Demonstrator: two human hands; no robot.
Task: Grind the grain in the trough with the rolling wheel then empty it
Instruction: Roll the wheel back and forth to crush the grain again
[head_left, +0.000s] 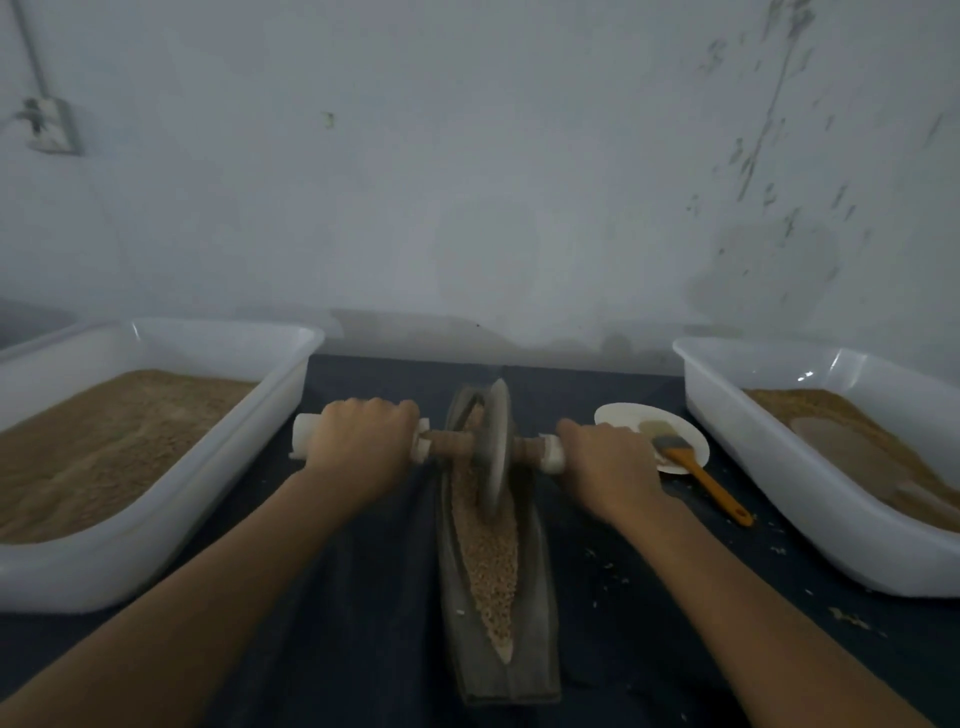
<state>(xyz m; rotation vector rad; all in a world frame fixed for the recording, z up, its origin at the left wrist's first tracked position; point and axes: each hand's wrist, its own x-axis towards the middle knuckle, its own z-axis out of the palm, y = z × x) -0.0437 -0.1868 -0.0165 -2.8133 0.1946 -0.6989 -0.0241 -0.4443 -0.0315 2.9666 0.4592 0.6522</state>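
Gripping the white-wrapped ends of the axle, the left hand and the right hand each have their fingers curled tightly round a handle of the rolling wheel. That grey disc stands on edge in the far half of the boat-shaped trough, which lies lengthwise on the dark tabletop between the two forearms. Pale grain fills the groove, most of it showing on the near side of the wheel. A white tub of brown meal sits at the left and another white tub at the right. Just beside the right hand, a small white plate carries an orange-handled brush, whose handle reaches out over the plate's edge.
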